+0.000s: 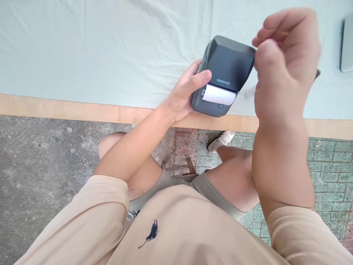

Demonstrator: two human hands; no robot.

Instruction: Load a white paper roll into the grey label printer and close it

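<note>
Wood-edged table [55,109], wrinkled pale-blue cloth [82,48] on top; grey object [348,46], small white item [250,93] at right.

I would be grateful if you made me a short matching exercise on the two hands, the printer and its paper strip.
Column one
1. printer
2. paper strip
3. left hand
4. right hand

Column two
A. raised and blurred at one corner of the printer
B. dark, held over the table's near edge
C. gripping one side of the printer, thumb over its top face
D. white, sticking out of the printer

Right pairs: 1-B, 2-D, 3-C, 4-A
</note>
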